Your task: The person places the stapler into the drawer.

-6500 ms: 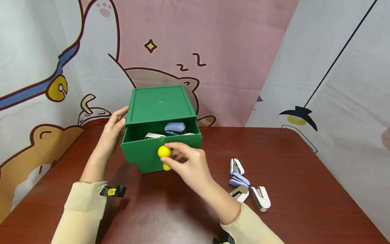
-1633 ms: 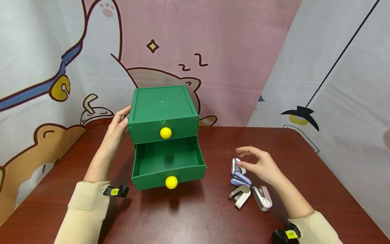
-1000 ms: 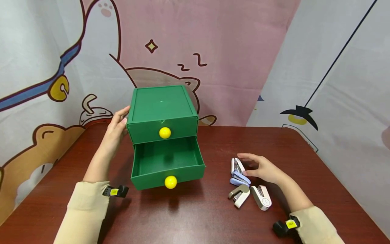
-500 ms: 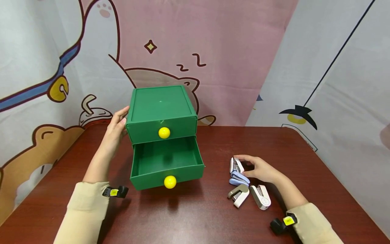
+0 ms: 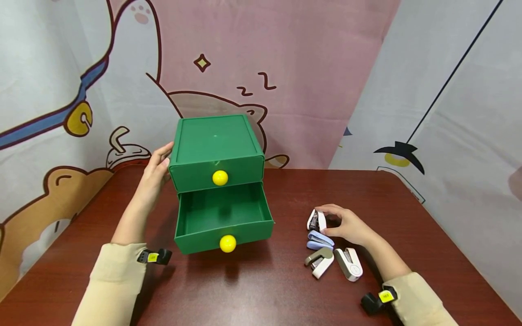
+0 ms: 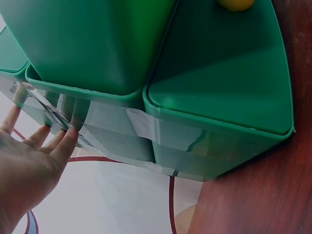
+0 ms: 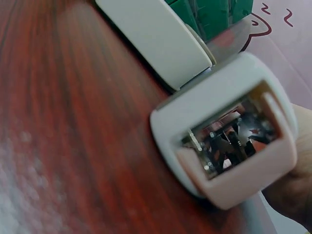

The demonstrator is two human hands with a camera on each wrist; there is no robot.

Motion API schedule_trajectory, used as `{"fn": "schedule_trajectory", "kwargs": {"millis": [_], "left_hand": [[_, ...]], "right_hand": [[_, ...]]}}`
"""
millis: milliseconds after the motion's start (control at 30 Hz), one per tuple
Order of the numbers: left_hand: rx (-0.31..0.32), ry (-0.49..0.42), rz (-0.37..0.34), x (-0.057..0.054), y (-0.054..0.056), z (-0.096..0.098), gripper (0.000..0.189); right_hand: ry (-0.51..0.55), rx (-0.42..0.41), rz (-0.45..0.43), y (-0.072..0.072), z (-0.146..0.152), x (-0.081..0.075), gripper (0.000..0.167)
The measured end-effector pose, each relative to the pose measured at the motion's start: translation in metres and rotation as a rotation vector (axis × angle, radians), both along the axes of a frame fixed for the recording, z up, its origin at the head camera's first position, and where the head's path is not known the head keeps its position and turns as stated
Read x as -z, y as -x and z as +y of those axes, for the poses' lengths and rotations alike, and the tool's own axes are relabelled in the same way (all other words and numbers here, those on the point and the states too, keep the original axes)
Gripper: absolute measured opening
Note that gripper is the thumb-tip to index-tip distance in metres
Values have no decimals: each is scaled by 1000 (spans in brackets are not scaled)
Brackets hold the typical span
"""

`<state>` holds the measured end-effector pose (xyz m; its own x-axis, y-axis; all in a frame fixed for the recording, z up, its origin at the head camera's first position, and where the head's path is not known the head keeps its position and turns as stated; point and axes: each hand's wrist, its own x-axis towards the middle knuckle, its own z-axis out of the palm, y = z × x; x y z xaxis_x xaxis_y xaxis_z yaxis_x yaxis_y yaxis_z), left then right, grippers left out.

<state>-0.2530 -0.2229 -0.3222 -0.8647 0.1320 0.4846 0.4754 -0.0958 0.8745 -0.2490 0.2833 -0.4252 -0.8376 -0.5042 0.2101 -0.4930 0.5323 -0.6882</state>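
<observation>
A green two-drawer box stands left of centre in the head view. Its top drawer is pushed in; the bottom drawer is pulled out, with nothing seen inside. My left hand touches the box's left side with extended fingers, against clear tape in the left wrist view. At the right, my right hand pinches a white stapler between thumb and fingers, at table height. Just in front of it lies a blue stapler.
Nearer me on the brown table lie an olive-and-white stapler and a white-and-pink stapler, which looms large in the right wrist view. Yellow ball knobs stick out from the drawers. A cartoon-printed curtain hangs behind.
Earlier the top drawer, with staplers in it, was out; now it is in and the bottom one is out. My right hand moved to the staplers and grasped the white one, shifting it off the blue.
</observation>
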Motion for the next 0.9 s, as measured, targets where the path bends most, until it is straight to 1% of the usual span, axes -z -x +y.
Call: {"fn": "schedule_trajectory", "kwargs": {"millis": [167, 367, 433, 567, 700, 800, 900], "left_hand": [[-3, 2, -6, 1, 0, 0, 50], [-4, 4, -11, 1, 0, 0, 50], [-4, 6, -12, 1, 0, 0, 50], [-5, 7, -15, 1, 0, 0, 49], [-7, 9, -16, 1, 0, 0, 49], [-6, 12, -16, 0, -1, 0, 49], [-8, 13, -17, -1, -1, 0, 49]], "right_hand": [[8, 48, 2, -6, -5, -6, 58], [45, 83, 45, -23, -21, -30, 56], [54, 96, 59, -26, -24, -35, 56], [75, 107, 73, -22, -23, -30, 58], [96, 90, 97, -17, -23, -24, 57], [126, 74, 115, -19, -28, -28, 57], [146, 67, 138, -22, -36, -36, 58]]}}
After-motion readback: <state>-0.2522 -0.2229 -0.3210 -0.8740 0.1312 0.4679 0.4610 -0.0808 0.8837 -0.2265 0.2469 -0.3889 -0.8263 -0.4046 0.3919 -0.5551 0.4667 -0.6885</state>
